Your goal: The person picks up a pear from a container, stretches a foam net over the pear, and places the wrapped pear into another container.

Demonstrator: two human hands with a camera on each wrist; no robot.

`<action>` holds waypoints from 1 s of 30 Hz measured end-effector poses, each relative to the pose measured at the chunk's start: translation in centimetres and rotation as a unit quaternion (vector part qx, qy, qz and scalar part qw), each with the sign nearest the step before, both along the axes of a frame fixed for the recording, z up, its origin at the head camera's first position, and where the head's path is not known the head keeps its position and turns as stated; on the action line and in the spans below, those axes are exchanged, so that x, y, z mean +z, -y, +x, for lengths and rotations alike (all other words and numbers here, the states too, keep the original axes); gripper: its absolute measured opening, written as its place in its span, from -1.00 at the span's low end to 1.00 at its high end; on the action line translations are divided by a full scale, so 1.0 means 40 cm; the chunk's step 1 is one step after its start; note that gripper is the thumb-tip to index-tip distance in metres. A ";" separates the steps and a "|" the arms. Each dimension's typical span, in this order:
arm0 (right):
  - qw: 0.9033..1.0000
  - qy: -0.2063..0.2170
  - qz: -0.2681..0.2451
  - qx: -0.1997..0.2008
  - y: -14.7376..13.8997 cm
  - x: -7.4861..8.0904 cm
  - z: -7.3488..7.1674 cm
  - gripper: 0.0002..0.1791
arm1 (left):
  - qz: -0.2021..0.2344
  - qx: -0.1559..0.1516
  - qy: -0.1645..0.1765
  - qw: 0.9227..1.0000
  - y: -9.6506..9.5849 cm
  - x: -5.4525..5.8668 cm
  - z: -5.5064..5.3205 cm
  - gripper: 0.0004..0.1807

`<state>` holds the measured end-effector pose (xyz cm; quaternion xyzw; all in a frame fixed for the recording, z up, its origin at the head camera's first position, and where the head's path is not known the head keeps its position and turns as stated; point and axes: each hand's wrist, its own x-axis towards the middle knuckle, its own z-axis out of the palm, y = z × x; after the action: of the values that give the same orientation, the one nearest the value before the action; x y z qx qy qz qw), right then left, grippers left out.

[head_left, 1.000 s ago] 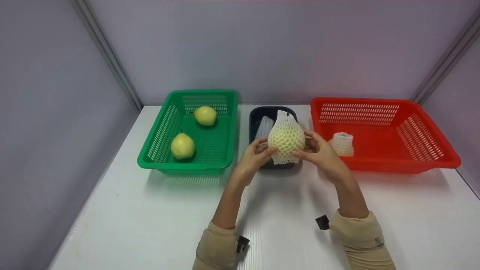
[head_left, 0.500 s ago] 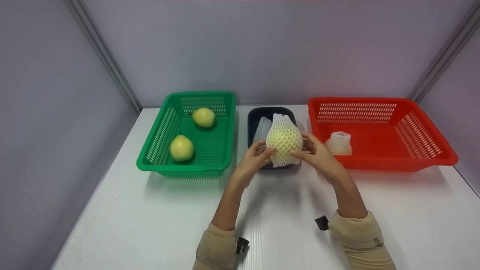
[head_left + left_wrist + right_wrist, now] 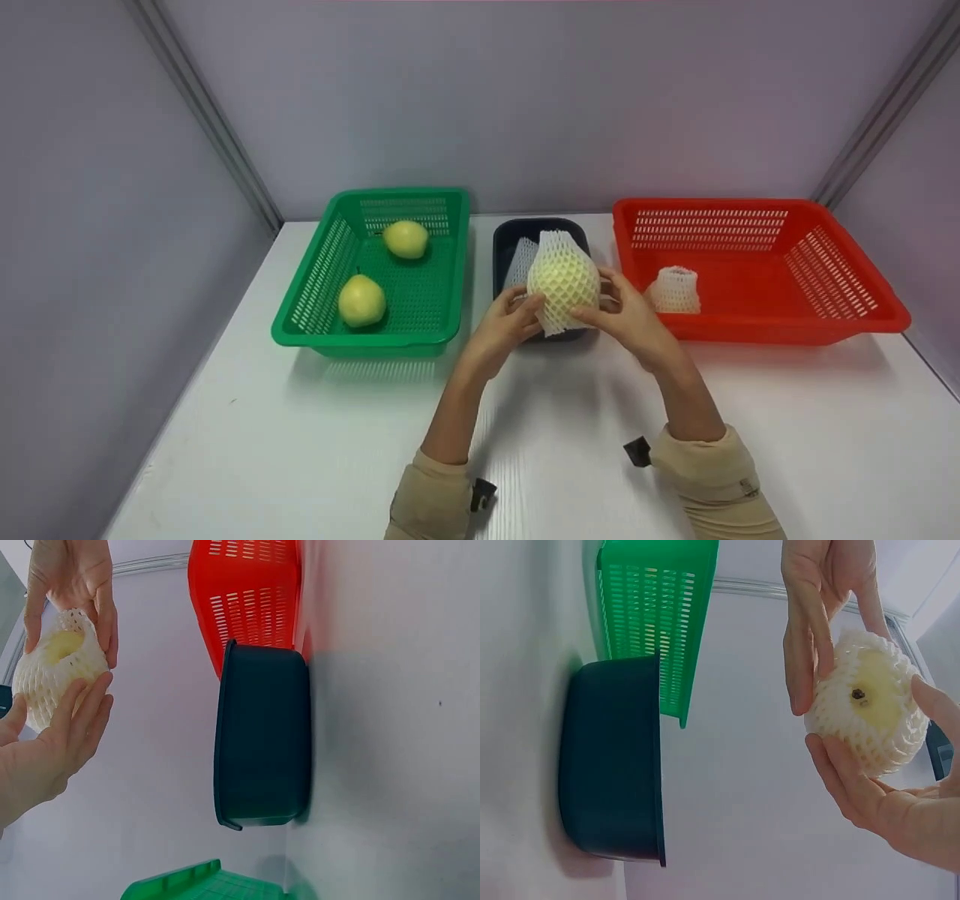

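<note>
A pale yellow pear in a white foam net sleeve (image 3: pixel 564 281) is held up between both hands, above the front of a small dark bin (image 3: pixel 541 224). My left hand (image 3: pixel 499 334) grips its left side, thumb in front and fingers behind. My right hand (image 3: pixel 634 319) grips the right side the same way. Loose net ends stick out above and below the fruit. From beneath, the right wrist view shows the pear's dark blossom end (image 3: pixel 859 695) through the sleeve's opening. Another foam net (image 3: pixel 520 262) lies in the bin, partly hidden by the wrapped pear.
To the left stands a green basket (image 3: pixel 367 341) with two bare pears, one at the back (image 3: pixel 406 239) and one nearer (image 3: pixel 361 301). A red basket (image 3: pixel 765 330) on the right holds a white foam-netted item (image 3: pixel 676 291). Walls enclose the white table (image 3: pixel 300 450).
The head view has shifted slightly. Both hands still hold the netted pear, which leans a little more to the left. Its dark stem, seen at the top earlier, is now out of sight.
</note>
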<state>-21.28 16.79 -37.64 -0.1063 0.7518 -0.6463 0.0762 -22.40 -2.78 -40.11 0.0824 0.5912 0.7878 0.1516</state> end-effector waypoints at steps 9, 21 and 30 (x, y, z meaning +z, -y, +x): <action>1.000 -0.006 0.021 -0.009 0.002 0.000 0.000 -0.11 | 0.053 0.006 0.019 0.998 0.000 -0.001 0.000 -0.45; 0.999 -0.016 0.038 -0.016 -0.005 0.010 0.008 -0.29 | 0.008 0.091 -0.041 0.995 0.001 -0.008 -0.008 -0.63; 0.999 -0.054 -0.007 -0.001 -0.005 0.015 0.016 -0.41 | 0.017 0.127 -0.077 0.989 0.011 -0.011 -0.005 -0.69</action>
<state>-20.65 16.99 -37.02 -0.1406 0.7504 -0.6450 0.0339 -22.61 -3.21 -40.56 0.0694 0.5935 0.8018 0.0036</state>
